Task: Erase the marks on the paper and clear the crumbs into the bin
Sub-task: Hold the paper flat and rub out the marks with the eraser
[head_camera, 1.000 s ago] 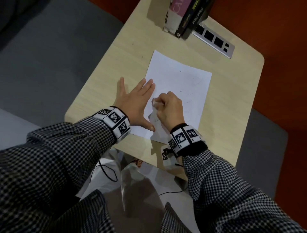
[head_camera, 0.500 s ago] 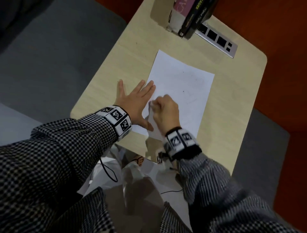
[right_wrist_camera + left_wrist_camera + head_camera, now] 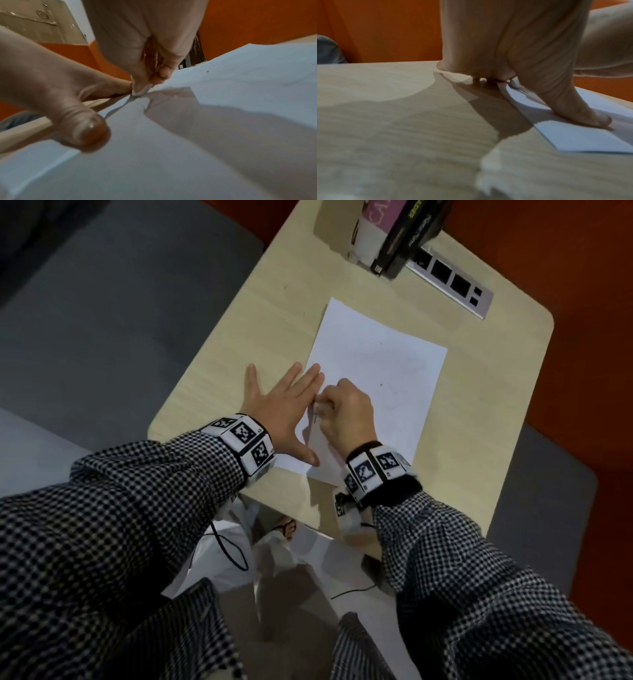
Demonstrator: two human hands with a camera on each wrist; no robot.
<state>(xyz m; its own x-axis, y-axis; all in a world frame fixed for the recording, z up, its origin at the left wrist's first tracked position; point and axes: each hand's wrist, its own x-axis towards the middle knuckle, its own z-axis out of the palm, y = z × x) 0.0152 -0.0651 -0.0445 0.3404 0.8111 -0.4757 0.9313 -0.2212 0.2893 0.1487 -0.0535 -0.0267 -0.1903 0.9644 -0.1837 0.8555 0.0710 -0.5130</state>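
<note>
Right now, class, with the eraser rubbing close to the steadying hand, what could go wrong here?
1. The paper already buckles beside the eraser; a hard stroke could crease or tear it.
2. The left hand pins only the sheet's left edge, so it may skid across the table.
3. The right hand rubs right beside the left fingers and may knock them loose.
</note>
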